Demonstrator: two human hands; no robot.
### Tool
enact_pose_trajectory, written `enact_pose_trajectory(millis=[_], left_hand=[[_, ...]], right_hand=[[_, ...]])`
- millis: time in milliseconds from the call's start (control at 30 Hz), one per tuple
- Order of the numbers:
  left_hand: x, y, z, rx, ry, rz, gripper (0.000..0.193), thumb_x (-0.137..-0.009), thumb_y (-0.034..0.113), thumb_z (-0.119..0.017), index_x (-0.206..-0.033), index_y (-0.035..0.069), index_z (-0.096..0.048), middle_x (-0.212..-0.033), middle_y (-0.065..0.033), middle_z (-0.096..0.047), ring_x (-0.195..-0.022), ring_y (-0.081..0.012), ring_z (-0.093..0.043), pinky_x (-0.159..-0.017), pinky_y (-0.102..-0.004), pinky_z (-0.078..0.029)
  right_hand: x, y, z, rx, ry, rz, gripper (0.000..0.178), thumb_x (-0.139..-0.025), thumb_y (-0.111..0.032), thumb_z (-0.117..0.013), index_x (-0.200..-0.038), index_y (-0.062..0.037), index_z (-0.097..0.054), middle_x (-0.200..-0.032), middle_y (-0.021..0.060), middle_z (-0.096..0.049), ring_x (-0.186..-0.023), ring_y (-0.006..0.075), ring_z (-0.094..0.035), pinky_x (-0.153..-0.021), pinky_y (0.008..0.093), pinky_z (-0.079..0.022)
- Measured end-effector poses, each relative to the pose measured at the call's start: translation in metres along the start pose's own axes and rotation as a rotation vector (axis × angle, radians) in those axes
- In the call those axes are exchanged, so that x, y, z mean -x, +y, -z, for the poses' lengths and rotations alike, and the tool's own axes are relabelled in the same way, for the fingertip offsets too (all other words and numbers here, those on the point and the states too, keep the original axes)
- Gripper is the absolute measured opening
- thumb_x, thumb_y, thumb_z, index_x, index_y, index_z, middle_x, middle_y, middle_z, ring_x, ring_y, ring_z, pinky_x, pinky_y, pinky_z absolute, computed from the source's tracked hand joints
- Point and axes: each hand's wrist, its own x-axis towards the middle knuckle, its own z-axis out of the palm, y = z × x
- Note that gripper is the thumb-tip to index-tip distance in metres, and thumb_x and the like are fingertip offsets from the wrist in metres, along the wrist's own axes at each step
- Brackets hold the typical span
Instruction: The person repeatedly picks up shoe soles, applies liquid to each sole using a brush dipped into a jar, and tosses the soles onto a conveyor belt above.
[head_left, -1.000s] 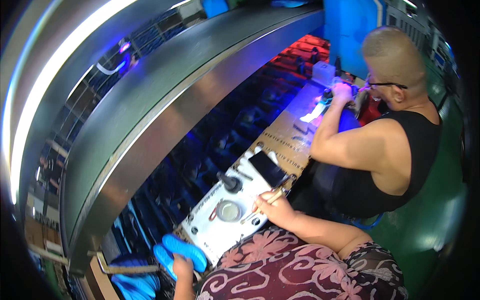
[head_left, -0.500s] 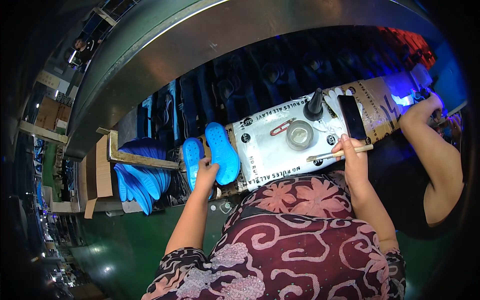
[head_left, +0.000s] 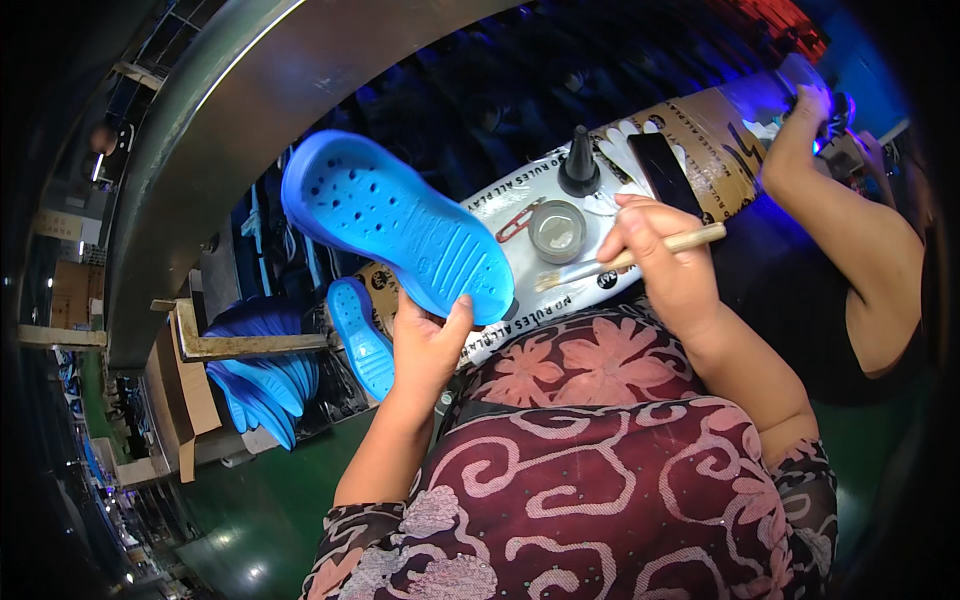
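My left hand [head_left: 428, 345] grips the heel end of a blue shoe sole [head_left: 385, 225], with the thumb on its face. This sole is tilted up and shows holes at its wide end and ridges near the heel. A second blue sole [head_left: 358, 335] lies on the bench beside my left wrist. In my right hand [head_left: 660, 250] is a paintbrush [head_left: 640, 256] with a wooden handle, its bristles pointing left. Just beyond the bristles stands a round glass jar [head_left: 557, 232] with cloudy contents.
Behind the jar are a black cone-shaped nozzle [head_left: 580, 165], a red-handled tool [head_left: 517, 221], a white glove [head_left: 618, 150] and a black phone [head_left: 657, 172]. More blue soles [head_left: 265, 375] are stacked at left by a wooden bar [head_left: 250, 345]. Another person's arm [head_left: 835, 215] reaches in at right.
My left hand has lifted one sole off the bench and brought it up, tilted. My right hand has moved the brush a little left and toward the jar.
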Motion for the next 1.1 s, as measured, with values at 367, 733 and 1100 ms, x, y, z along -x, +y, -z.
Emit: enact_pose_trajectory(millis=[367,733,1100], left_hand=[[-0.001,0.006,-0.025,-0.199,-0.022,-0.272,0.040,-0.081,0.003,-0.063,-0.117,-0.005,-0.047,-0.097,-0.0133,-0.066,-0.086,-0.0162,-0.064,-0.078,-0.0292,-0.051],[-0.006,-0.003,-0.023,-0.308,0.027,-0.376,0.039,-0.075,0.005,-0.066,-0.111,-0.003,-0.051,-0.088,-0.0158,-0.067,-0.080,-0.0208,-0.067,-0.074,-0.0305,-0.051],[-0.007,-0.013,-0.027,-0.338,0.060,-0.564,0.034,-0.073,-0.001,-0.065,-0.106,-0.002,-0.054,-0.087,-0.0130,-0.066,-0.076,-0.0210,-0.066,-0.070,-0.0302,-0.051]], right_hand=[[0.004,0.000,-0.015,0.235,-0.123,0.312,0.032,-0.087,-0.017,-0.061,-0.057,-0.0062,-0.059,-0.054,0.0062,-0.052,-0.057,0.0242,-0.050,-0.075,0.0362,-0.041],[0.002,0.001,-0.015,0.230,-0.114,0.345,0.029,-0.082,-0.016,-0.065,-0.057,-0.0064,-0.056,-0.056,0.0057,-0.050,-0.058,0.0255,-0.050,-0.078,0.0385,-0.041],[0.006,-0.002,-0.014,0.316,-0.169,0.411,0.026,-0.080,-0.022,-0.069,-0.060,-0.0073,-0.061,-0.057,0.0041,-0.051,-0.059,0.0230,-0.051,-0.085,0.0383,-0.041]])
